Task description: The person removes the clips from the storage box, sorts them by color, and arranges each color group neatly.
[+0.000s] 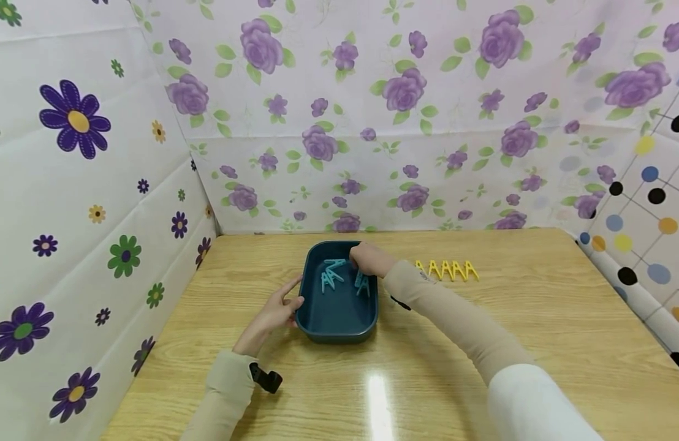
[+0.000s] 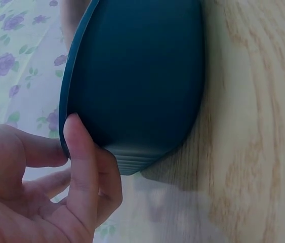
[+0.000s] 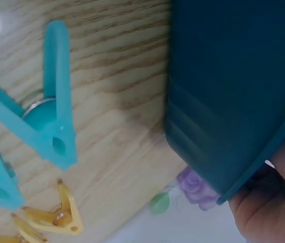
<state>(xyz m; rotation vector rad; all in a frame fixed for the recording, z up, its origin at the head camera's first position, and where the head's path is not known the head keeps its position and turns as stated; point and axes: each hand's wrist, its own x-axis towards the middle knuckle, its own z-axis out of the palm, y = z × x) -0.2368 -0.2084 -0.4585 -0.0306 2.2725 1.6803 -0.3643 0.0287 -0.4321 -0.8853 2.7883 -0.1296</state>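
Observation:
A deep dark-teal bin (image 1: pixel 339 338) stands upright on the table with several light-blue clothespins (image 1: pixel 364 285) lying inside. At its left side my left hand (image 1: pixel 273 312) grips the rim; the left wrist view shows thumb and fingers of that hand (image 2: pixel 81 182) pinching the edge. My right hand (image 1: pixel 374 260) reaches over the far right corner, its fingers down inside the bin beside clothespins. Those fingertips are hidden, so I cannot tell whether they hold one. The right wrist view shows light-blue clothespins (image 3: pixel 56 136) on the table outside the bin, hidden from the head view.
Yellow clothespins (image 1: pixel 457 271) stand in a row on the wooden table (image 1: pixel 538 318), right of the bin and beyond my right forearm. Flowered cloth (image 1: pixel 328 122) hangs along the back edge, and more patterned cloth (image 1: pixel 97 214) borders the left side.

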